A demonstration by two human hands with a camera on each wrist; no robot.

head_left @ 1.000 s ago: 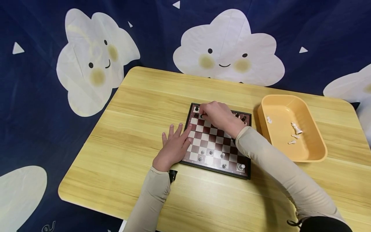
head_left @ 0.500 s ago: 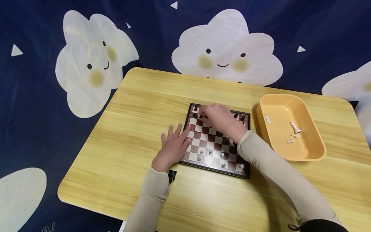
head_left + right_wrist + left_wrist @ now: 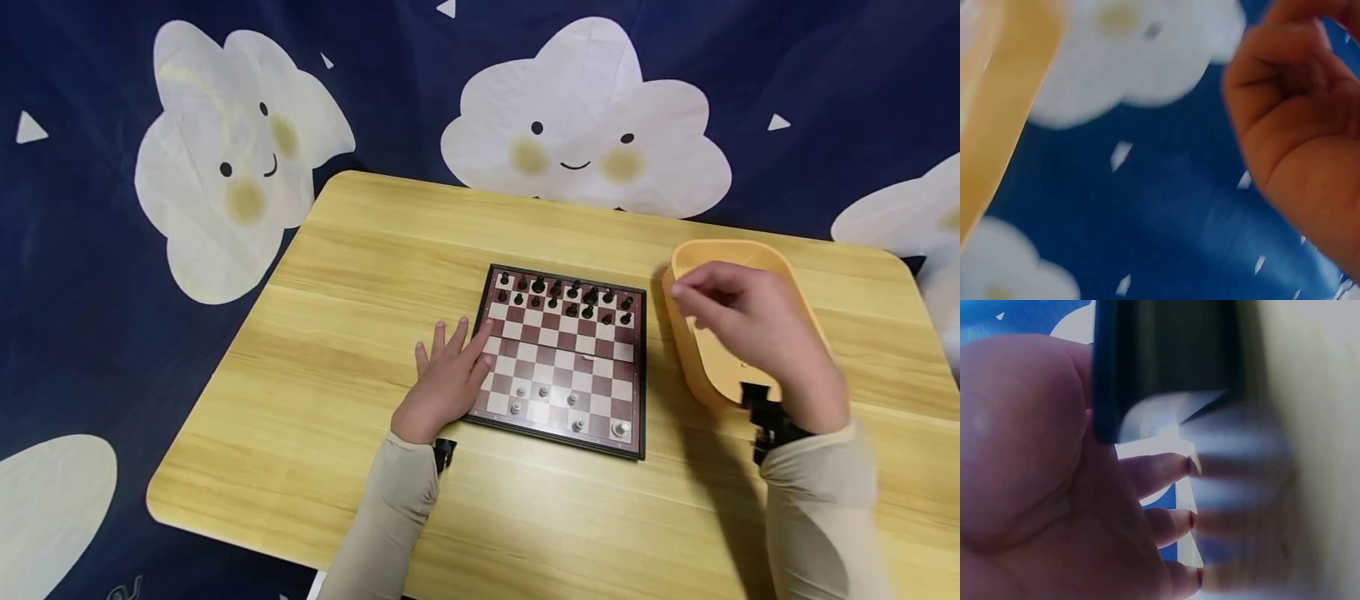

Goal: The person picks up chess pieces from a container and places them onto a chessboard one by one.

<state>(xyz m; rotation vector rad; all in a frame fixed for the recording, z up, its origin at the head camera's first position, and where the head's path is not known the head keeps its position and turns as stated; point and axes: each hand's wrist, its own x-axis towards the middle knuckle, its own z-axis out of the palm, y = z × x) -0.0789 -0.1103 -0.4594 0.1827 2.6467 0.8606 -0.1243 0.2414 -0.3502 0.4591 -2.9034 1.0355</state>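
Observation:
A folding chessboard [image 3: 555, 358] lies flat on the table. Black chess pieces [image 3: 539, 285] stand in two rows along its far side. Toward the near side are several white pieces, including a white pawn [image 3: 543, 391] and a larger white piece [image 3: 620, 428] in the near right corner. My left hand [image 3: 442, 383] is spread at the board's left edge, its index finger touching the border. My right hand [image 3: 757, 321] is over the yellow tub [image 3: 678, 350], fingers loosely bent, thumb and index tips near each other. Nothing shows between them. The right hand hides most of the tub's inside.
The wooden table [image 3: 300, 375] extends around the board, with the tub standing to its right. Behind the table hangs a dark blue cloth [image 3: 405, 83] with cloud faces. Black straps [image 3: 772, 425] circle the wrists.
My right hand has left a black piece on the board's far left and moved right, over the tub. That piece stands on its square. The left hand stays in place.

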